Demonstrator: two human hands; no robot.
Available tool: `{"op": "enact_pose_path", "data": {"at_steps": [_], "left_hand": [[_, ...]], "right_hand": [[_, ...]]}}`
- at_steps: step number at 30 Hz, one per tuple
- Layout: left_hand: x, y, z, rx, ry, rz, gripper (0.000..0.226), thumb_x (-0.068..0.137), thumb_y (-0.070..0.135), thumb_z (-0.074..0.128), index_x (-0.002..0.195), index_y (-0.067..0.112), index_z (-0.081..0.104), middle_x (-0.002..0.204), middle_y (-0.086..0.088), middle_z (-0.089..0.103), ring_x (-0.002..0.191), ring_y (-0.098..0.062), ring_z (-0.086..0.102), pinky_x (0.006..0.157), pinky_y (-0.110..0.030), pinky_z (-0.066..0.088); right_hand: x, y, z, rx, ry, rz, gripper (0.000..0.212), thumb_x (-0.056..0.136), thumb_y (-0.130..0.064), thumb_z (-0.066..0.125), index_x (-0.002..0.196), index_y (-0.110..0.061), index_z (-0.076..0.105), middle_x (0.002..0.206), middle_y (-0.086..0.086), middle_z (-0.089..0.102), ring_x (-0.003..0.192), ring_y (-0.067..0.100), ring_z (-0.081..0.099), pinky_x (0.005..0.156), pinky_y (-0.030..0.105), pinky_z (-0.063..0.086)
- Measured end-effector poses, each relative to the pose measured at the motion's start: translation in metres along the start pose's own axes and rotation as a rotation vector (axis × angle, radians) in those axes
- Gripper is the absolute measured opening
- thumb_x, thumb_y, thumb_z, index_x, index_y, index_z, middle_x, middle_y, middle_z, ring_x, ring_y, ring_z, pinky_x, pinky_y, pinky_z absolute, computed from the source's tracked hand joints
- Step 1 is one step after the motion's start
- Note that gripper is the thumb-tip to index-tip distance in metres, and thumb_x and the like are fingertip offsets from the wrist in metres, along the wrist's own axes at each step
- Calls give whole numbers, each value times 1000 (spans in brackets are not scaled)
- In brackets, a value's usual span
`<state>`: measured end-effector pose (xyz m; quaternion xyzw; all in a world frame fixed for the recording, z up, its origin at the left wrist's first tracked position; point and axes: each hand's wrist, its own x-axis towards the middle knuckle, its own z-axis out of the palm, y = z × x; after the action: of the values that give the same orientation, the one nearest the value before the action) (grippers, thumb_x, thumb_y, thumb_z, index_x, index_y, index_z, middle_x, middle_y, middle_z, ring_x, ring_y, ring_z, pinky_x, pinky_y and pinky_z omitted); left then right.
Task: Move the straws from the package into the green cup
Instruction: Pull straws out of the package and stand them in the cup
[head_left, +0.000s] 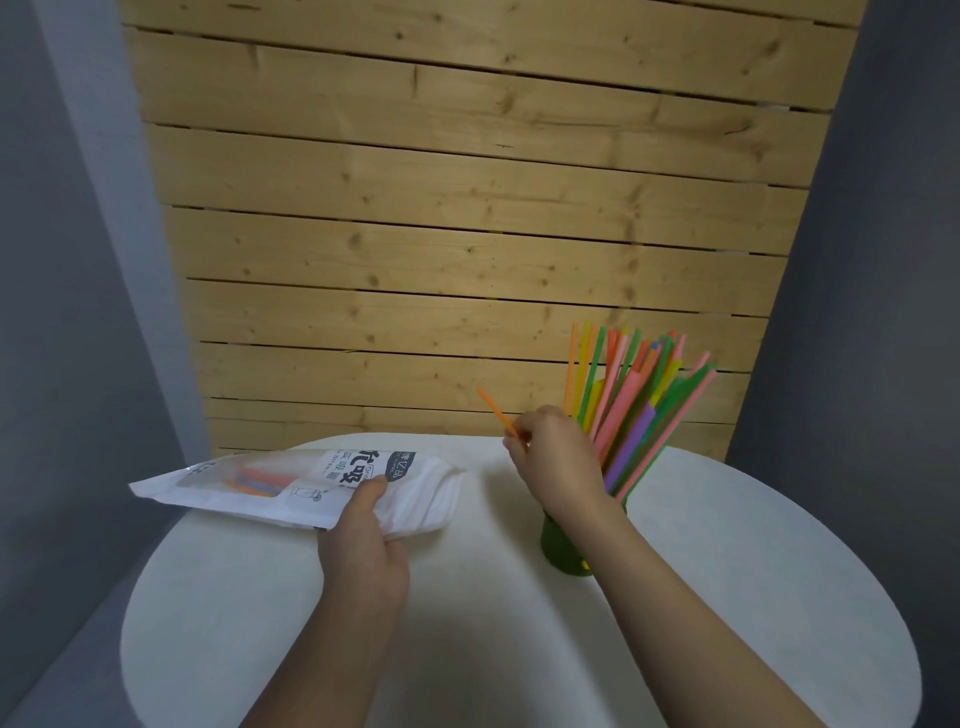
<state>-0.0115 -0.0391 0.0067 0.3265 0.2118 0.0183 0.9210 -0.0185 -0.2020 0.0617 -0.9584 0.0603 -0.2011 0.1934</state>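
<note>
A white straw package with black print lies across the left of the round white table; a few orange and blue straws show through its clear window. My left hand grips the package near its right end. My right hand pinches a single orange straw, which points up and to the left. Just behind that hand stands the green cup, partly hidden by my wrist. A fan of several coloured straws sticks out of it.
A wall of horizontal pale wooden planks rises right behind the table. Grey walls close in on both sides. The table's front edge curves below my forearms.
</note>
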Motion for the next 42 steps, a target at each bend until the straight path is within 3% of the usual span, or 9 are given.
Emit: {"op": "enact_pose_path", "data": {"at_steps": [3,10,14,18,25,29,34,39,42], "left_hand": [[-4,0,2,7,11,-3,50,86,2,66,135,10,57,131,-3,66,120,-20,63,106,-37,48],[-9,1,4,1,18,6,50,86,-1,64,134,10,57,131,-3,65,119,-21,62,105,-38,49],[-11,1,3,-4,7,18,50,86,-1,64,135,10,57,132,-4,64,121,-21,62,107,-39,47],[-12,2,3,11,-3,16,49,87,1,64,135,9,57,133,-4,65,122,-19,62,104,-34,48],[-19,2,3,41,-42,-31,47,89,4,62,135,9,58,134,-3,64,120,-17,61,97,-29,50],[-23,2,3,45,-59,-60,47,90,4,60,136,9,57,135,-4,63,111,-16,60,88,-26,48],[-24,6,3,31,-58,-63,47,90,4,60,136,9,57,135,-4,63,109,-17,61,78,-23,50],[-25,6,2,-3,-72,-58,48,91,1,58,138,7,55,137,-6,61,106,-18,61,74,-22,50],[-24,7,1,-10,-69,-54,48,90,2,59,137,7,55,137,-6,62,114,-19,61,84,-25,51]], "right_hand": [[3,4,-7,100,90,57,23,94,-21,52,101,-5,67,87,11,69,76,27,62,64,33,49],[12,29,-36,105,340,226,59,91,-1,46,144,-14,25,102,20,67,89,33,66,78,38,51],[11,35,-27,147,317,213,82,86,8,46,150,-23,6,143,20,41,123,32,50,95,43,47],[6,34,-31,179,432,158,91,80,15,50,149,-27,9,155,11,20,138,29,32,93,40,45],[-3,39,-31,259,441,127,77,81,7,54,140,-26,18,112,12,63,79,21,60,65,28,39],[-7,39,-33,218,389,135,75,91,-2,41,139,-44,2,124,12,58,103,29,59,79,41,50],[-11,42,-34,114,286,185,68,92,0,36,147,-31,13,91,11,64,79,30,62,62,34,48],[-19,40,-37,24,169,202,52,91,-5,46,140,-20,37,104,12,66,92,31,62,70,38,52],[-26,34,-44,98,131,170,56,90,-11,54,143,-21,36,87,9,64,79,27,61,70,35,51]]}}
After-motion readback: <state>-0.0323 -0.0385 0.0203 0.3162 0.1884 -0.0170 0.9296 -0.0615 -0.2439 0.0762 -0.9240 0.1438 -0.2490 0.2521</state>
